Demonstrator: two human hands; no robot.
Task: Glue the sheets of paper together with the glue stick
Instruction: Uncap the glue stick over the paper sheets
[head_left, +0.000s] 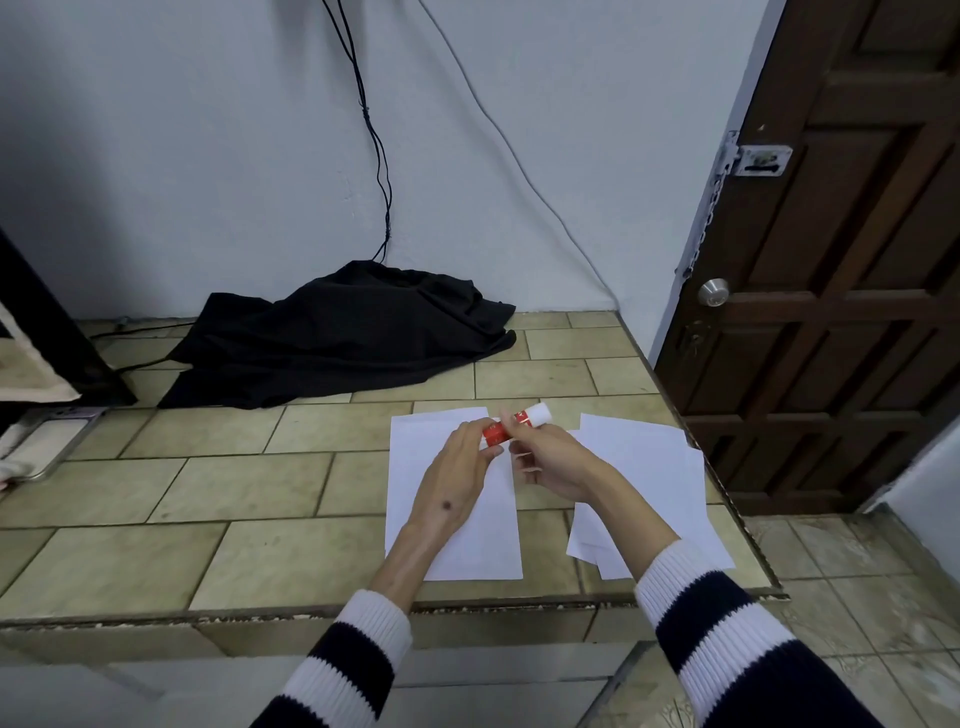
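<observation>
Both hands hold a red and white glue stick (519, 418) above the tiled counter. My left hand (460, 467) grips its red lower end. My right hand (545, 457) pinches the middle of the tube, and the white end points up and to the right. Under the hands lies a single white sheet of paper (493, 540). A loose pile of several white sheets (644, 467) lies to the right, near the counter's right edge. Whether the cap is on or off I cannot tell.
A crumpled black cloth (343, 338) lies at the back of the tiled counter (208, 499) against the wall, with cables running down to it. A dark object stands at the far left. A brown wooden door (831, 260) is to the right, past the counter's edge.
</observation>
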